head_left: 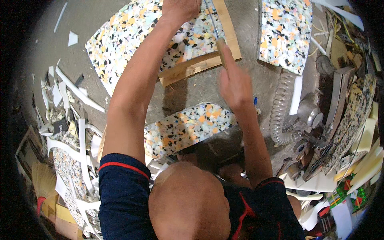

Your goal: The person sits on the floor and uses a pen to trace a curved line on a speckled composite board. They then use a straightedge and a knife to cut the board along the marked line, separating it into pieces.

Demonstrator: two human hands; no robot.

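My right hand (236,86) is closed around the wooden handle of a long, thin-bladed knife (218,30). The blade lies along the right part of a speckled foam sheet (120,44), flecked white, orange and black. Beneath that sheet, a light brown board (192,69) shows along the near and right edges. My left hand (181,10) rests on the foam at the top edge of the view, left of the blade; its fingers are mostly cut off. A smaller speckled foam piece (204,122) lies closer to me, between my forearms.
To the right lies another speckled foam sheet (286,36), with a clear coiled hose (282,108) and a metal tool (310,114) below it. White offcuts (80,94) are heaped on the left, near a straw broom (44,180). More foam scraps (366,160) pile up at far right.
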